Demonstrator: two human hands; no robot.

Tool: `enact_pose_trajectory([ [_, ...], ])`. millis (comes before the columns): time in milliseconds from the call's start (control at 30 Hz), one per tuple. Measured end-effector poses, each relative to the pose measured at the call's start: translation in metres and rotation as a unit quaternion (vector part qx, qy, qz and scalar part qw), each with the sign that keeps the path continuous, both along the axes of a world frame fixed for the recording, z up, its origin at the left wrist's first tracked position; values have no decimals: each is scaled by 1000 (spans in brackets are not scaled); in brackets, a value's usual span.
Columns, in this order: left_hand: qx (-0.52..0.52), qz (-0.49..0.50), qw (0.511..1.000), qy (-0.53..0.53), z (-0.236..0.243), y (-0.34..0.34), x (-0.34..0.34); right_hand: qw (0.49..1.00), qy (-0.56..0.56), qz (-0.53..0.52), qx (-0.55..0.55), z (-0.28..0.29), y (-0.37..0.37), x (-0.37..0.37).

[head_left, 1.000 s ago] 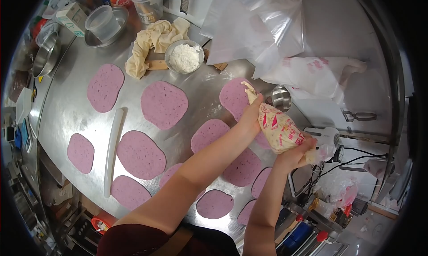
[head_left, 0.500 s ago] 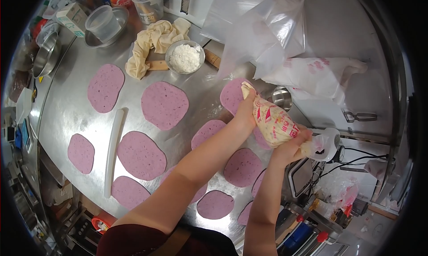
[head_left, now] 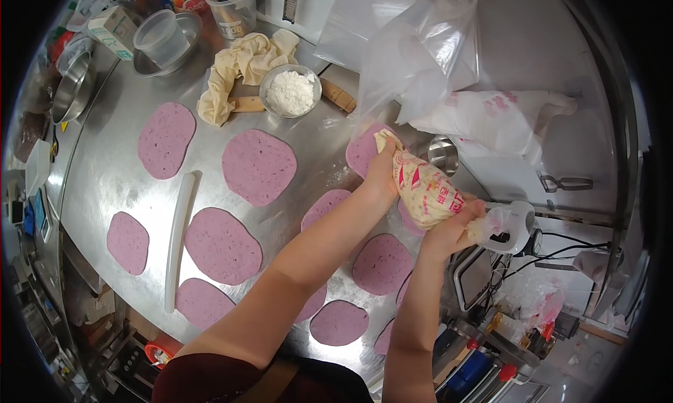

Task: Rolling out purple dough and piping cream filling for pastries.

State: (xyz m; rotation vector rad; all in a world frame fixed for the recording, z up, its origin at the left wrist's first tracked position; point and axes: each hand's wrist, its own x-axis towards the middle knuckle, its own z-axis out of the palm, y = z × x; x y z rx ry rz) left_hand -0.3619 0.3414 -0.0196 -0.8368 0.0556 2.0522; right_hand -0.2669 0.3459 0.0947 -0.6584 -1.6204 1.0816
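Both hands hold a filled piping bag, a clear plastic bag with pink print and pale yellow, lumpy filling. My left hand grips its upper left end, where pale filling shows at the tip. At the other end my right hand closes round the gathered plastic. Below the tip lies a flat mauve dough round, partly hidden by the left hand and bag. Another dough round shows under the bag, between my arms. Near my left forearm is a third dough round, partly covered.
More speckled dough rounds lie across the steel table. A white rolling pin rests among them. Farther back are a bowl of white flour, crumpled cream cloth, clear plastic bags and a small metal cup.
Both hands and the piping bag have shifted slightly left. The hanging edge of the clear plastic has moved a little right. The dough rounds stay in place.
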Motion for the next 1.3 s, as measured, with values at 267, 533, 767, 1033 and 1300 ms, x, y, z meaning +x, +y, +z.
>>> enact_pose_trajectory([
  [267, -13, -4, 1000, -4, 14, -2, 18, 999, -10, -34, 8, -4, -1, 17],
  [533, 3, -28, 1000, -2, 7, 12, 30, 999, -9, -18, 44, -2, 3, 32],
  [767, 24, -49, 998, -26, 2, 24, 39, 996, -37, -53, 57, 7, 0, 34],
  [1033, 39, -62, 997, -41, 16, 25, 43, 994, -61, -60, 69, 10, 4, 41],
  [1300, 44, -66, 997, -17, 17, 24, 50, 989, -86, -80, 86, 12, -1, 44],
])
